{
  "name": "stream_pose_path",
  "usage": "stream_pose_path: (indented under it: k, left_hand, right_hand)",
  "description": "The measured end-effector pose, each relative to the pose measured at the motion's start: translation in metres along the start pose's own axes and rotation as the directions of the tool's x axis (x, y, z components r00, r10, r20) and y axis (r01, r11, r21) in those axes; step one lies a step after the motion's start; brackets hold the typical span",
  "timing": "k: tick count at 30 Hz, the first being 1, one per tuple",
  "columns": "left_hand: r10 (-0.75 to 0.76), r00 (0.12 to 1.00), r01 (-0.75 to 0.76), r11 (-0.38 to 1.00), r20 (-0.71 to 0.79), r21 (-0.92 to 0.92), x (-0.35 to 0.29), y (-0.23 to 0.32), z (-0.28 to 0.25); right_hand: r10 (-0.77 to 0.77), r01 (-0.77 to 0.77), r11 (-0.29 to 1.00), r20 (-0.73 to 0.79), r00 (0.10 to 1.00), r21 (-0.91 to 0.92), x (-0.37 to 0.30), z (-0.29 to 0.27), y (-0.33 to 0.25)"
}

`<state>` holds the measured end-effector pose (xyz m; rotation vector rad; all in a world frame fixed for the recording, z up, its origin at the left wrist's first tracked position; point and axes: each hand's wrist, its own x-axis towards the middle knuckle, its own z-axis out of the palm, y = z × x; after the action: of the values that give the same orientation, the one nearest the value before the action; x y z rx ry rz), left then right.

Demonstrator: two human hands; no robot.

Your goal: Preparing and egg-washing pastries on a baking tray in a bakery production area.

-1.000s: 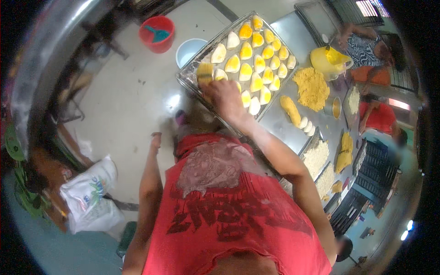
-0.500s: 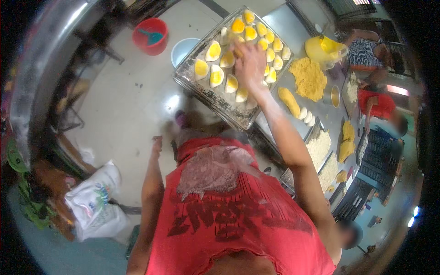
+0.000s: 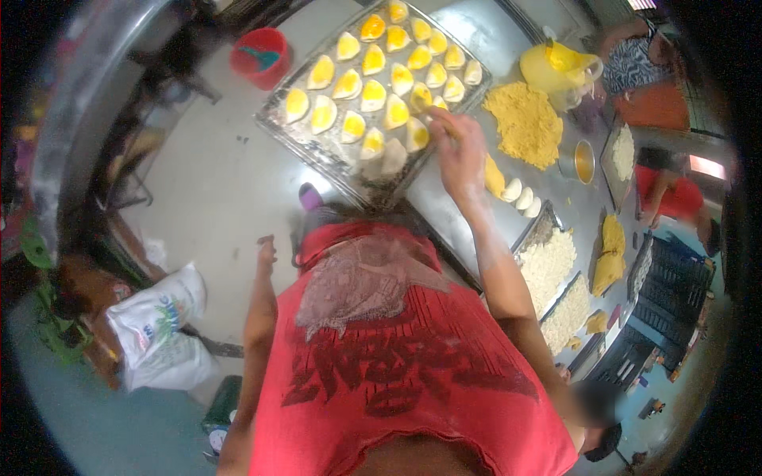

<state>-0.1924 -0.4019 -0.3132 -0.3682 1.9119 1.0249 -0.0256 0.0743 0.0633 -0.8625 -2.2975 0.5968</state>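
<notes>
My right hand [image 3: 462, 155] is closed around a small brush [image 3: 441, 117], blurred by motion, at the right side of a worn metal baking tray [image 3: 290, 141]. Its tip is close to the dough pieces along that side. Rows of pale, half-moon dough pieces [image 3: 373, 95] lie on the tray, most with glossy yellow tops. One piece [image 3: 394, 157] near the front corner looks plain, without yellow. Low at my side hangs my left hand [image 3: 267, 250], empty, with its fingers loosely apart.
On the metal table at right are a yellow dough mound [image 3: 524, 125], a yellow pitcher [image 3: 556, 67], a metal cup [image 3: 583, 161], small white dough balls [image 3: 522, 197] and crumbly trays [image 3: 548, 266]. A red bucket [image 3: 260, 59] and white sack [image 3: 159, 325] stand left. Other people are at far right.
My right hand has moved from over the middle of the tray to its right side. The tray appears further up and left in view. My left hand still hangs low.
</notes>
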Motion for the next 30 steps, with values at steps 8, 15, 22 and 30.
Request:
stream_pose_path:
  k: [8, 15, 22, 30]
  left_hand:
    - [0.02, 0.997, -0.03, 0.989, 0.072, 0.143, -0.058, -0.007, 0.079]
    - [0.097, 0.995, -0.086, 0.974, -0.04, 0.209, -0.126, 0.027, 0.121]
    - [0.235, 0.969, -0.202, 0.936, -0.083, 0.289, -0.147, 0.019, 0.132]
    - [0.487, 0.864, -0.492, 0.756, 0.13, 0.431, -0.121, -0.052, 0.086]
  right_hand:
    - [-0.487, 0.437, 0.873, 0.36, 0.796, 0.214, -0.12, 0.0, 0.05]
    - [-0.254, 0.221, 0.953, 0.151, 0.955, 0.205, -0.084, -0.011, 0.058]
    - [0.031, -0.255, 0.739, 0.347, 0.937, 0.624, -0.08, -0.091, 0.117]
    - [0.731, -0.37, 0.681, -0.605, 0.314, 0.631, -0.075, -0.233, 0.346]
